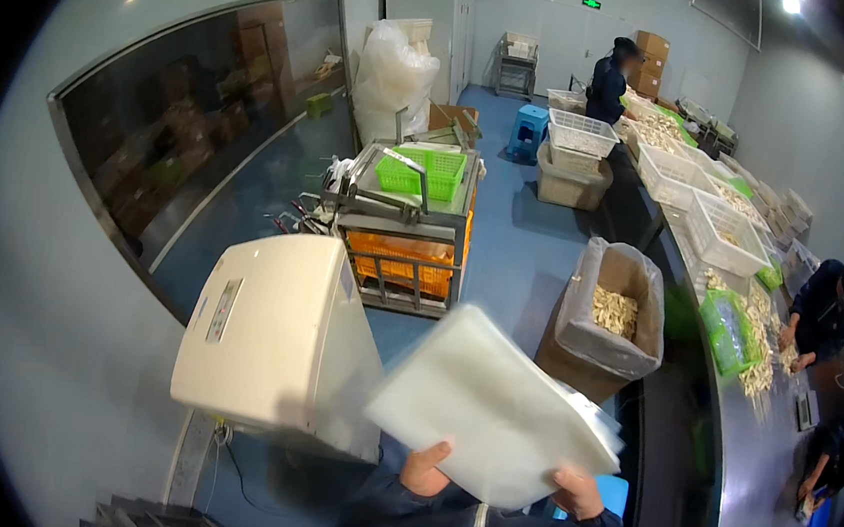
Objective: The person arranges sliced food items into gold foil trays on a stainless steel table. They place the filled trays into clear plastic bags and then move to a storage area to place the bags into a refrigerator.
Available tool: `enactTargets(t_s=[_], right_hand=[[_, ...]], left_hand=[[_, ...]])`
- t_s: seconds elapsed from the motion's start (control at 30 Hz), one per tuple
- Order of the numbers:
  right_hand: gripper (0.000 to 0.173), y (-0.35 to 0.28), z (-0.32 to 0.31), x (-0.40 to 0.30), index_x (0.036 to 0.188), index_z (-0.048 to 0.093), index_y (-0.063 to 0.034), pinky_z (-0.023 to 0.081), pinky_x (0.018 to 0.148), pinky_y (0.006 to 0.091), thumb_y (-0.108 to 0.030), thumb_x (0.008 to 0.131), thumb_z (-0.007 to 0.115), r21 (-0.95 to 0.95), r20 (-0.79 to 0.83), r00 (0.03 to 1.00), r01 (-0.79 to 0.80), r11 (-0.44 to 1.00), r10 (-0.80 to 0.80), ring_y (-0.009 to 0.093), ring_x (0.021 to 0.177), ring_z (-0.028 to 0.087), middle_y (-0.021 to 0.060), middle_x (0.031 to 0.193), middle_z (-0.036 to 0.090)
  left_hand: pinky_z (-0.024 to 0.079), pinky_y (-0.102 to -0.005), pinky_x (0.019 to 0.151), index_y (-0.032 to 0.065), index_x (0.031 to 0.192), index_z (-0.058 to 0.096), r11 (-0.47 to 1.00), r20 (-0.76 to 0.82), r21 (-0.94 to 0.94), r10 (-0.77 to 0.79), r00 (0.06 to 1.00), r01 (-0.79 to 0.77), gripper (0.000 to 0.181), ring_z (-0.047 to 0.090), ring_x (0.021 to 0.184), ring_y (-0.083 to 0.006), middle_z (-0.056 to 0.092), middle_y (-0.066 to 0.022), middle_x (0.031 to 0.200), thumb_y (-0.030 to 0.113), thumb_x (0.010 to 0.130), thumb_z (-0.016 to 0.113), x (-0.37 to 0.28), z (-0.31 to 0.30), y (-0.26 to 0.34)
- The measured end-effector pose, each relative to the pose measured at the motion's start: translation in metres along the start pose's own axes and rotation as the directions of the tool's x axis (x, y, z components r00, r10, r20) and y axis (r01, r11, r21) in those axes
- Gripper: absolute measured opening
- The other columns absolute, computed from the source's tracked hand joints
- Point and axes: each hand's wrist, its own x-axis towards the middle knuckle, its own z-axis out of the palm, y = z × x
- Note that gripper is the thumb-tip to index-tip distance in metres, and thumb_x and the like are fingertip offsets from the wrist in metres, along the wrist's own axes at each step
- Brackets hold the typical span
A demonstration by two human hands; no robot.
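A stack of whitish translucent plastic sheets, perhaps flat bags (492, 405), is held out in front of my chest. My left hand (425, 470) grips its near left edge, thumb on top. At the near right edge my right hand (577, 492) pinches the same stack, also with the thumb above. The fingers of both hands are hidden beneath it. On the right side the layers fan apart and look blurred. Left of the stack stands a cream-coloured machine cabinet (266, 325) with a small control panel. Beyond the stack, to the right, a plastic-lined carton (607, 340) holds pale dried slices.
A metal cart (406, 224) carries a green basket (437, 174). Along the right runs a long metal table (757, 473) with white crates (726, 234) and heaps of pale slices. Several co-workers stand around it. A blue stool (611, 495) is beside my right hand; cables (235, 465) lie at lower left.
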Motion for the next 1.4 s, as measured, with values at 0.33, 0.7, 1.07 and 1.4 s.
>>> enactTargets(t_s=[0.33,0.7,1.07,1.4], right_hand=[[0.056,-0.045,-0.044,0.194,0.136,0.039,0.0019,0.047,0.096,0.0462,-0.020,0.090,0.062,0.079,-0.195,0.972,0.145,0.986,-0.128,0.030,0.119,0.054,0.0154,0.131,0.052],[0.056,-0.096,-0.044,0.414,0.137,0.039,0.0003,0.043,0.102,0.0481,-0.021,0.091,0.062,0.265,-0.143,0.990,0.060,0.962,-0.022,0.031,0.123,0.051,0.0165,0.134,0.050],[0.088,-0.175,-0.114,0.532,0.144,0.033,-0.0037,0.041,0.104,0.0439,-0.043,0.078,0.076,0.103,-0.032,0.954,0.299,0.949,-0.297,0.026,0.127,0.047,0.0129,0.141,0.045],[0.082,-0.302,-0.151,0.611,0.145,0.031,-0.0034,0.041,0.102,0.0374,-0.032,0.082,0.074,0.172,0.099,0.966,0.220,0.960,-0.239,0.020,0.123,0.049,0.0112,0.139,0.047]], left_hand=[[0.035,-0.0499,0.107,0.0035,0.142,0.032,0.956,-0.110,0.108,-0.261,0.959,0.273,0.057,0.041,0.130,-0.0326,0.042,-0.0148,0.141,0.010,0.092,0.057,0.231,-0.023,0.010],[0.039,-0.0477,0.104,0.0020,0.140,0.034,0.957,-0.153,0.086,-0.262,0.953,0.277,0.052,0.046,0.127,-0.0306,0.046,-0.0149,0.138,0.012,0.094,0.055,0.427,-0.079,0.039],[0.047,-0.0418,0.096,0.0021,0.129,0.051,0.877,0.127,0.105,-0.480,0.868,0.469,0.038,0.058,0.114,-0.0265,0.059,-0.0119,0.124,0.006,0.092,0.058,0.670,-0.110,0.068],[0.048,-0.0461,0.096,-0.0083,0.133,0.041,0.485,0.032,0.613,-0.804,0.594,0.624,0.050,0.055,0.116,-0.0353,0.053,-0.0217,0.128,0.001,0.086,0.055,0.815,-0.059,0.008]])
